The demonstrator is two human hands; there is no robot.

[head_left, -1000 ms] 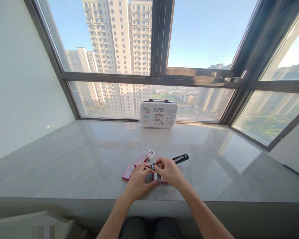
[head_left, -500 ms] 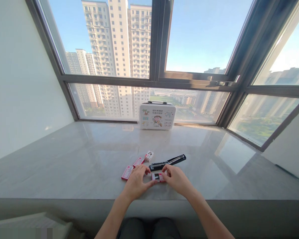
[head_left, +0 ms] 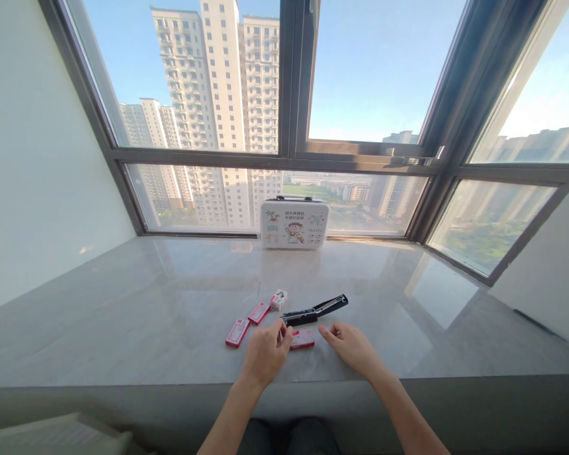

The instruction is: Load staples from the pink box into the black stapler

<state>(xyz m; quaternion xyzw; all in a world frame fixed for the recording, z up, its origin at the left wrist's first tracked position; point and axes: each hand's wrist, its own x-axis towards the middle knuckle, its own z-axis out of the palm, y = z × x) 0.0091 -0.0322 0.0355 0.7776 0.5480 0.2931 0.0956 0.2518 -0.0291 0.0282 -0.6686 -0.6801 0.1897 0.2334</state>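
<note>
Fingers (head_left: pixel 281 325) of the left hand (head_left: pixel 264 355): bent, thumb and forefinger close together beside the left end of the black stapler (head_left: pixel 308 315); whether they pinch anything cannot be told. Fingers of the right hand (head_left: pixel 353 347): loosely curled, thumb a little apart, nothing visible between them.
Stapler: lying opened out near the sill's (head_left: pixel 137 341) front edge, presumably to expose its metal rail.
Front red box (head_left: pixel 303 339): flat, between stapler and front edge, probably for easy reach of both hands.
Two red boxes (head_left: pixel 238 332), one small white box (head_left: pixel 279 299): slanting line left of the stapler, seemingly kept to one side.
White case (head_left: pixel 294 225): upright at the sill's far edge by the window (head_left: pixel 199 156), likely there to leave working room.
</note>
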